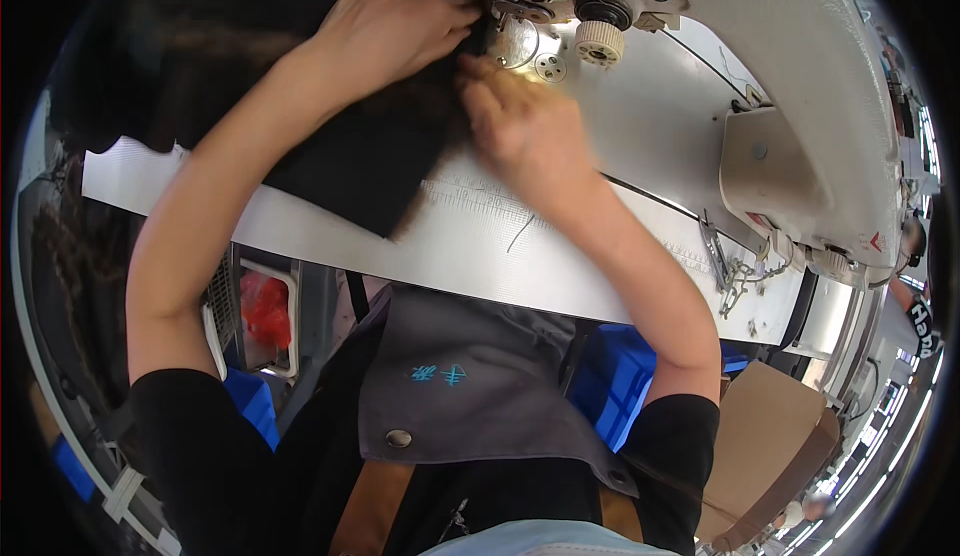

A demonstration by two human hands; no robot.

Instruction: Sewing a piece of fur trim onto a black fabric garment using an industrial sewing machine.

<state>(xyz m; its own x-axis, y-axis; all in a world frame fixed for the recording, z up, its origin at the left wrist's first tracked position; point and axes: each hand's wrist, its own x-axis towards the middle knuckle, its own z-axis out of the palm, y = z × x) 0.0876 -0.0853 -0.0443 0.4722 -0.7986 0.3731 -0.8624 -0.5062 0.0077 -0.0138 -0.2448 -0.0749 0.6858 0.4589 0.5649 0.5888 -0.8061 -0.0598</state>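
Observation:
Black fabric (345, 176) with brown, furry-looking edges lies over the left of the sewing table, its near corner pointing toward me. My left hand (405, 18) is on top of it beside the presser foot area, fingers bent and closed on the cloth, a ring on one finger. Close by, my right hand (525, 121) pinches the fabric's right edge just in front of the needle plate (515, 46); motion blurs its fingertips. The sewing machine head (545, 1) stands over this spot, and a lamp lights it. The needle itself is hard to make out.
Tweezers (714, 251) and small metal parts (742, 281) lie at the table's right end, below the machine arm (800, 46). A loose thread (520, 234) rests near the printed ruler. Below are blue bins (612, 376), a cardboard box (765, 446) and a basket holding red material (265, 311).

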